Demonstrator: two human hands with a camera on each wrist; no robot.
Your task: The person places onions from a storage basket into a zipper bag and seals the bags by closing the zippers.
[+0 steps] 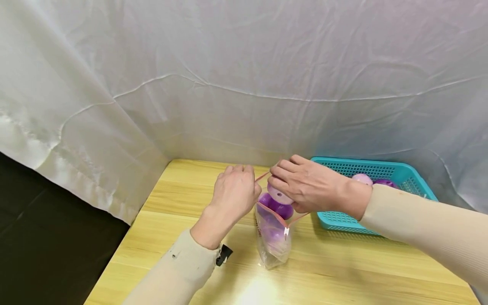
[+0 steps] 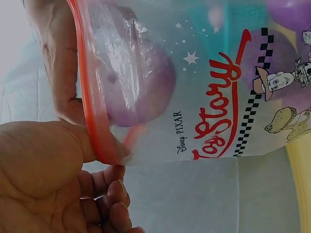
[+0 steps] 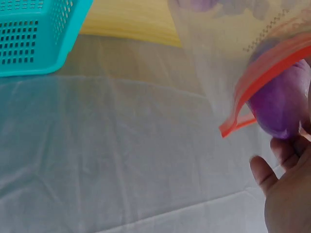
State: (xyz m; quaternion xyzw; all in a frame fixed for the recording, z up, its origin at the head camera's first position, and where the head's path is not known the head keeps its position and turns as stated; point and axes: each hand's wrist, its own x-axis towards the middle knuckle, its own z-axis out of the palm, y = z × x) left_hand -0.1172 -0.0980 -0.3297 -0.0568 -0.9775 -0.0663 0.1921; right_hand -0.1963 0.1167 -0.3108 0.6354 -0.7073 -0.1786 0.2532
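A clear zip bag [image 1: 272, 250] with a red-orange zip edge stands upright on the table, several purple balls inside it. My left hand [image 1: 234, 190] pinches one corner of its open mouth; in the left wrist view the thumb lies against the red zip edge [image 2: 87, 92] and a Toy Story print [image 2: 218, 107] shows on the bag. With my right hand [image 1: 309, 182] I hold a light purple ball [image 1: 280, 195] in the bag's mouth. In the right wrist view, fingertips [image 3: 265, 172] touch that ball [image 3: 282, 104] beside the red edge. A white zip slider [image 1: 286, 231] hangs at the near corner.
To the right, a turquoise mesh basket [image 1: 339, 220] holds a pale pink-purple ball [image 1: 362, 178] and a dark purple one [image 1: 386, 183]. Grey-white cloth [image 1: 244, 118] hangs behind the wooden table [image 1: 171, 207]. A small black piece [image 1: 224, 255] shows beside the left sleeve.
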